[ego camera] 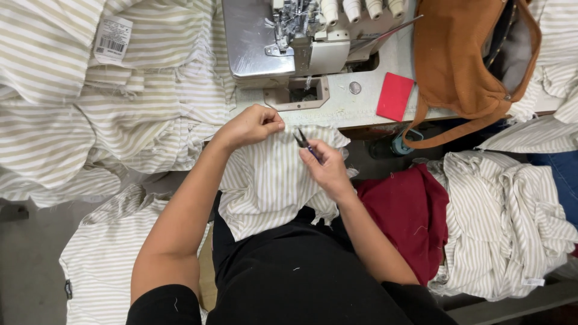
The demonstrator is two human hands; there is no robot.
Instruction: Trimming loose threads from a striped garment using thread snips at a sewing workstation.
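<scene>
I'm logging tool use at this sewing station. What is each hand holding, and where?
The left hand pinches the striped fabric at its top edge. The right hand grips small snips by the handle, blades toward the fabric.

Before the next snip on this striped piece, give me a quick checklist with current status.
1. Left hand pinches the top edge of the striped piece: ok.
2. Right hand holds the thread snips, tips pointing up toward the edge: ok.
3. Snip tips apart from the left fingers: ok, a small gap shows.
4. Loose thread to cut visible: cannot tell, too fine.
5. Piece lying on the lap, clear of the sewing machine: ok.
</scene>
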